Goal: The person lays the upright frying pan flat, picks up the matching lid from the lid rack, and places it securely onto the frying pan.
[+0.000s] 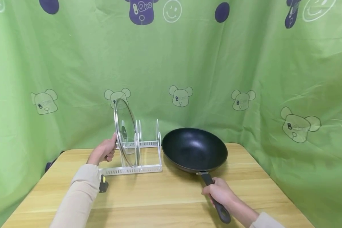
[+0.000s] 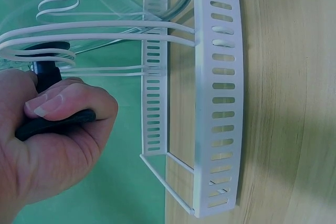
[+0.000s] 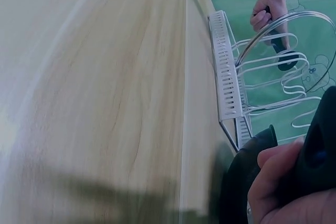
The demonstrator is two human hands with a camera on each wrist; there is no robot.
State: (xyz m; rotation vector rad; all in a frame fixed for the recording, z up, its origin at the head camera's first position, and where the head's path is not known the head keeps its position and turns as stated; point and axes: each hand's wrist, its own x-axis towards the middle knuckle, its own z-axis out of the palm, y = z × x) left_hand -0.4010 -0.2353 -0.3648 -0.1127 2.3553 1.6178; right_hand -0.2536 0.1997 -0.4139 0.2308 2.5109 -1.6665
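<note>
A round glass lid (image 1: pixel 128 117) with a metal rim stands on edge in a white dish rack (image 1: pixel 148 168), between its upright wire loops. My left hand (image 1: pixel 104 150) grips the lid's black handle (image 2: pixel 48 74) from the left side, its fingers curled round it in the left wrist view. To the right of the rack is a black wok (image 1: pixel 192 147), its hollow tilted towards me. Around the wok's long handle (image 1: pixel 223 212) my right hand (image 1: pixel 220 192) is wrapped. Whether the wok's base touches the table is hidden.
The wooden table (image 1: pixel 148 196) runs back to a green curtain (image 1: pixel 148 63) printed with bear heads, which also hangs at both sides. A dark camera (image 1: pixel 103 184) shows at my left wrist. The wok's rim comes close to the rack's right end.
</note>
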